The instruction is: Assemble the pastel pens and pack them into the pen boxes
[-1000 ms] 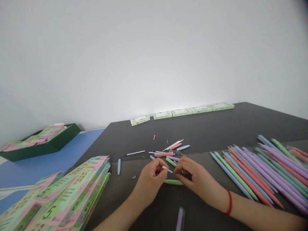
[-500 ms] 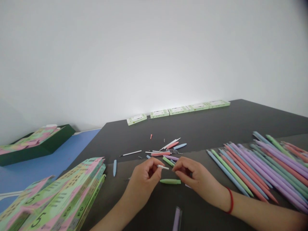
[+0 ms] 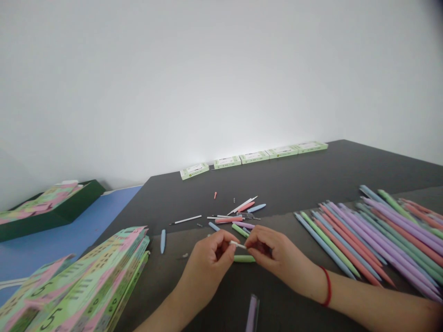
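Observation:
A short thin white rod [image 3: 238,245], perhaps part of a pen refill, spans the gap between my two hands. The thumb and forefinger of my left hand [image 3: 212,258] pinch one end. At the other end, my right hand [image 3: 277,251] has its fingertips closed on it; they hide that tip. Just beneath lies a green pen barrel [image 3: 244,259]. Behind my fingers are scattered pen parts: a coral barrel [image 3: 229,220], a purple barrel [image 3: 243,225], a blue barrel [image 3: 256,208] and a white refill [image 3: 187,220].
Many coloured pens [image 3: 356,244] lie in rows on the right. Green-pink printed packs [image 3: 86,281] are stacked at left, near a dark green tray [image 3: 79,203]. Several light green boxes [image 3: 254,157] line the back edge. A purple pen in clear plastic [image 3: 253,313] lies in front.
My right hand has come leftward and closed on the free end of the white rod. My left hand keeps its pinch. The camera view has shifted slightly.

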`<state>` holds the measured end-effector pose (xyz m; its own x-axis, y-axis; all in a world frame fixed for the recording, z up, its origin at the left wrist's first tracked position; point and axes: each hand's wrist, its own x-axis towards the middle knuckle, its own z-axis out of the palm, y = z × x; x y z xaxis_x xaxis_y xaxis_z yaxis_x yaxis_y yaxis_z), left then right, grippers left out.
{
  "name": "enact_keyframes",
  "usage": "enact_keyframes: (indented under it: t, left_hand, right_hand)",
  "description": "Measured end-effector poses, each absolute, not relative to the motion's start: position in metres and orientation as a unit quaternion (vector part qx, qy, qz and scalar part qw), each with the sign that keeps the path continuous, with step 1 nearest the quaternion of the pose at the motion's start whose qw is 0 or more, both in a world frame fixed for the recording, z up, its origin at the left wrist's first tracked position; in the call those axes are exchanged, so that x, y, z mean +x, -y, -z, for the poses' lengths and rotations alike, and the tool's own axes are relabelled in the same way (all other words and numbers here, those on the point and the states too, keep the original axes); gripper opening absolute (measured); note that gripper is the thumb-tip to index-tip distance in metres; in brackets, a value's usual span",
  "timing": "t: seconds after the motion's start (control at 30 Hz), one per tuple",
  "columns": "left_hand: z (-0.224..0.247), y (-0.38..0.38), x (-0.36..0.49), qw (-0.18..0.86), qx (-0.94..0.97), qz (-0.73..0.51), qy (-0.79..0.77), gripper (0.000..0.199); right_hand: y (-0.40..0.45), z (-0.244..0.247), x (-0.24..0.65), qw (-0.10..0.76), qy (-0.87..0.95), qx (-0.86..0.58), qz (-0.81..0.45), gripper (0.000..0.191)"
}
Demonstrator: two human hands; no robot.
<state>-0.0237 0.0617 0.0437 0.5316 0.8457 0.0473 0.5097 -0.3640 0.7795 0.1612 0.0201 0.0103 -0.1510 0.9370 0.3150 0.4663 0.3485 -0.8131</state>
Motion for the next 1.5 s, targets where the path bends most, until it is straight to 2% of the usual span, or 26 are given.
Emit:
enact_keyframes:
  t: [0.17, 0.4, 0.47, 0.57, 0.67, 0.8, 0.93, 1.17, 1.33, 1.4, 1.5]
  left_hand:
    - [-0.043, -0.057, -0.021, 0.355, 0.813, -0.206, -0.413, 0.019]
    - [-0.043, -0.055, -0.019, 0.377, 0.811, -0.235, -0.381, 0.021]
    - [-0.041, -0.056, -0.019, 0.425, 0.772, -0.262, -0.393, 0.021]
    - [-0.038, -0.060, -0.019, 0.592, 0.626, -0.312, -0.400, 0.025]
    - [-0.037, -0.064, -0.021, 0.733, 0.465, -0.333, -0.368, 0.026]
    - [-0.037, -0.066, -0.022, 0.766, 0.423, -0.315, -0.367, 0.034]
    - [-0.038, -0.070, -0.023, 0.726, 0.463, -0.334, -0.383, 0.035]
    - [-0.035, -0.096, -0.035, 0.620, 0.522, -0.388, -0.438, 0.037]
    - [-0.036, -0.106, -0.045, 0.575, 0.579, -0.353, -0.458, 0.019]
    - [-0.041, -0.105, -0.049, 0.470, 0.671, -0.304, -0.486, 0.015]
    - [-0.052, -0.102, -0.050, 0.248, 0.796, -0.195, -0.516, 0.016]
  right_hand:
    - [-0.017, -0.010, 0.160, 0.429, 0.709, -0.484, -0.280, 0.010]
    - [-0.018, -0.011, 0.161, 0.442, 0.701, -0.477, -0.292, 0.010]
    - [-0.018, -0.012, 0.160, 0.450, 0.697, -0.470, -0.302, 0.010]
    - [-0.020, -0.013, 0.160, 0.460, 0.672, -0.476, -0.332, 0.009]
    - [-0.023, -0.011, 0.160, 0.466, 0.609, -0.481, -0.425, 0.008]
    - [-0.026, -0.007, 0.159, 0.474, 0.498, -0.444, -0.574, 0.022]
    - [-0.027, -0.004, 0.159, 0.500, 0.456, -0.425, -0.601, 0.027]
    - [-0.032, 0.002, 0.169, 0.562, 0.420, -0.418, -0.577, 0.021]
    - [-0.036, -0.004, 0.174, 0.564, 0.425, -0.420, -0.570, 0.018]
    - [-0.037, -0.006, 0.176, 0.561, 0.444, -0.447, -0.536, 0.016]
    - [-0.038, -0.007, 0.176, 0.548, 0.461, -0.486, -0.501, 0.013]
